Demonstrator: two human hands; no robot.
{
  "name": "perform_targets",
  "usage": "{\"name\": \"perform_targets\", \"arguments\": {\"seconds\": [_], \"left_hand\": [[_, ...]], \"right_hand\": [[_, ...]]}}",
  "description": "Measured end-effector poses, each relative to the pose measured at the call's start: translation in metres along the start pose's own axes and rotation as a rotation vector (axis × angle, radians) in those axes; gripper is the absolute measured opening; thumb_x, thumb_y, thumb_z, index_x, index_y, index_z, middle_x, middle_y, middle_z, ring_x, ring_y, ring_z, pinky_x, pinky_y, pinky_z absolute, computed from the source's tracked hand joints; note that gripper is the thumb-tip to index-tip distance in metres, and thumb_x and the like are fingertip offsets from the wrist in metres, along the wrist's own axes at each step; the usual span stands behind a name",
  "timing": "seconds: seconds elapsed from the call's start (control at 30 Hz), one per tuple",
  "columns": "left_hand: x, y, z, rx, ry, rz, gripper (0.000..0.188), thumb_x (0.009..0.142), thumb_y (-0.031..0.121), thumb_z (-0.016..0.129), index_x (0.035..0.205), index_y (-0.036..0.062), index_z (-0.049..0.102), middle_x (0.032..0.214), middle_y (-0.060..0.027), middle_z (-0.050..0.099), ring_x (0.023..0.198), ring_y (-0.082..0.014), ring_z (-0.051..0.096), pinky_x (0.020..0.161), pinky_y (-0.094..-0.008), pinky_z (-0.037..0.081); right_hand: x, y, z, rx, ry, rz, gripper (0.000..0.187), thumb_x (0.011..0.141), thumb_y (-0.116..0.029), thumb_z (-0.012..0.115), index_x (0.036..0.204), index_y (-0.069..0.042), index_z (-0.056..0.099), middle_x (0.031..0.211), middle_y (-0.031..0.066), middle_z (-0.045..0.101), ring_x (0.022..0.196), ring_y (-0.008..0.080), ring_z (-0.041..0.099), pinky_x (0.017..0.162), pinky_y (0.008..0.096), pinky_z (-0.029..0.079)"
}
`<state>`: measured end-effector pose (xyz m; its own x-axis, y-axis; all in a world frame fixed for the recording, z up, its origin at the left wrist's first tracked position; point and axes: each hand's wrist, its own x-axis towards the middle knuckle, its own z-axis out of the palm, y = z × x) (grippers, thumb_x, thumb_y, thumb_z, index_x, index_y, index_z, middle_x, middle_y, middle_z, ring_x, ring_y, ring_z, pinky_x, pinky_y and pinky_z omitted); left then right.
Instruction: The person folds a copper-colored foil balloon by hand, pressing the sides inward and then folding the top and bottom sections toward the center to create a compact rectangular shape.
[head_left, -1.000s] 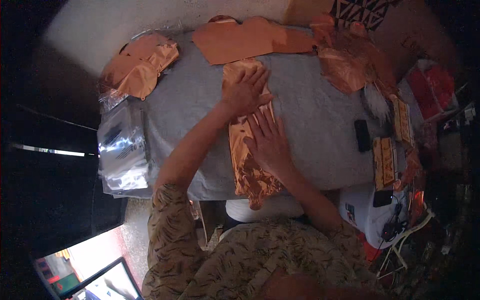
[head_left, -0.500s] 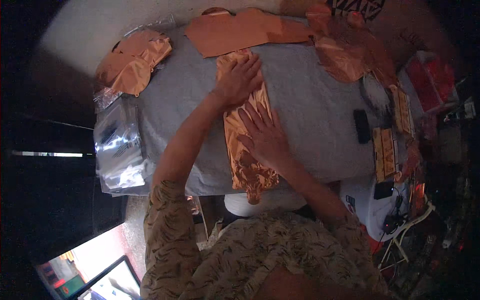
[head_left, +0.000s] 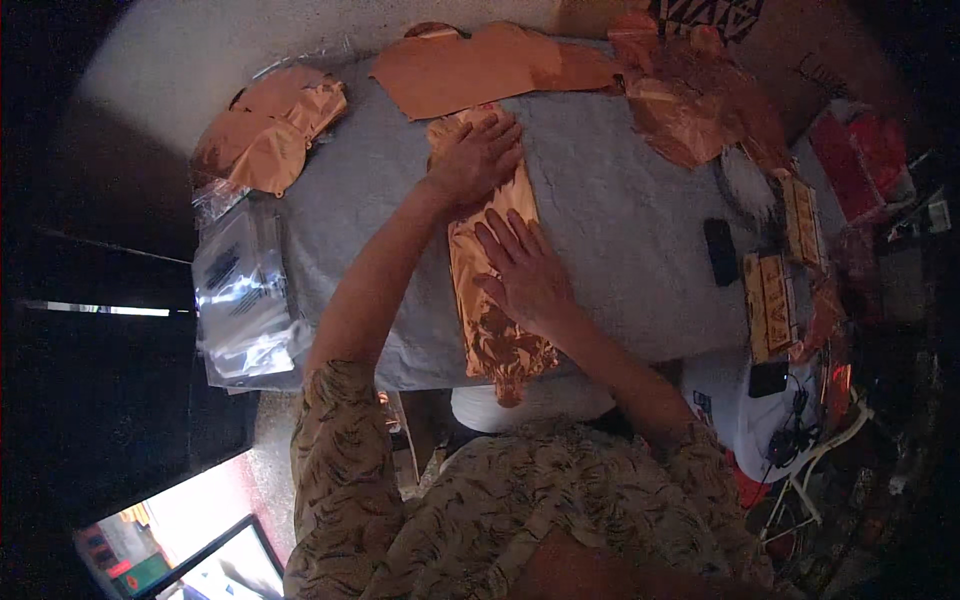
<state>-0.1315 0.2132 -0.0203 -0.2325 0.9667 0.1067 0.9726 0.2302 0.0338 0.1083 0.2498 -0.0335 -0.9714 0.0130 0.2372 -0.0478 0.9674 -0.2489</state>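
Head view, looking down: grey table (head_left: 620, 230), largest surface, spread with shiny material. Long copper foil strip (head_left: 492, 250) lying on grey table, long axis running near edge to far edge, slightly tilted, crumpled near end overhanging table edge, far end pointing toward broad copper sheet (head_left: 480, 70). Crumpled copper foil pile (head_left: 270, 135) at far left corner; clear plastic bags (head_left: 240, 300) at left edge. Left hand (head_left: 480, 155) flat on far end of strip, fingers spread, gripping nothing. Right hand (head_left: 525, 270) flat on strip's middle, fingers extended, pressing, not clenched. Small black block (head_left: 719, 250) to the right, well apart.
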Motion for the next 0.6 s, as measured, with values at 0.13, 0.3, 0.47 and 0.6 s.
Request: {"name": "perform_targets", "arguments": {"seconds": [0.13, 0.3, 0.47, 0.6], "left_hand": [[-0.004, 0.009, 0.001, -0.187, 0.110, -0.068, 0.064, 0.108, 0.044, 0.045, 0.160, 0.0078, 0.036, 0.170, -0.0090, 0.029, 0.158, -0.0331, 0.023, 0.127, -0.0555, 0.019], [-0.010, 0.012, 0.006, -0.198, 0.236, -0.050, 0.074, 0.105, 0.056, 0.048, 0.159, 0.0072, 0.039, 0.167, -0.0118, 0.035, 0.157, -0.0324, 0.025, 0.126, -0.0540, 0.020], [-0.007, 0.013, 0.011, -0.150, 0.257, -0.079, 0.074, 0.104, 0.057, 0.051, 0.159, 0.0083, 0.040, 0.166, -0.0118, 0.037, 0.155, -0.0327, 0.030, 0.126, -0.0531, 0.023], [-0.006, 0.012, 0.014, -0.181, 0.286, -0.066, 0.073, 0.104, 0.056, 0.051, 0.158, 0.0085, 0.041, 0.165, -0.0126, 0.039, 0.155, -0.0324, 0.031, 0.125, -0.0534, 0.024]], "right_hand": [[0.000, 0.000, -0.001, -0.008, -0.024, -0.007, 0.070, 0.106, -0.047, 0.049, 0.161, -0.008, 0.032, 0.166, 0.0147, 0.030, 0.156, 0.0373, 0.023, 0.128, 0.0536, 0.019], [-0.006, -0.006, -0.002, 0.059, -0.014, -0.035, 0.071, 0.105, -0.047, 0.050, 0.161, -0.007, 0.031, 0.166, 0.0150, 0.031, 0.156, 0.0373, 0.023, 0.127, 0.0542, 0.019], [-0.018, -0.017, -0.021, 0.060, -0.209, -0.195, 0.075, 0.103, -0.043, 0.056, 0.162, -0.006, 0.028, 0.166, 0.0151, 0.031, 0.156, 0.0332, 0.025, 0.126, 0.0532, 0.020], [-0.044, -0.020, -0.019, 0.174, -0.191, -0.300, 0.066, 0.100, -0.036, 0.061, 0.156, -0.007, 0.041, 0.157, 0.0151, 0.046, 0.149, 0.0323, 0.039, 0.126, 0.0511, 0.025]]}}
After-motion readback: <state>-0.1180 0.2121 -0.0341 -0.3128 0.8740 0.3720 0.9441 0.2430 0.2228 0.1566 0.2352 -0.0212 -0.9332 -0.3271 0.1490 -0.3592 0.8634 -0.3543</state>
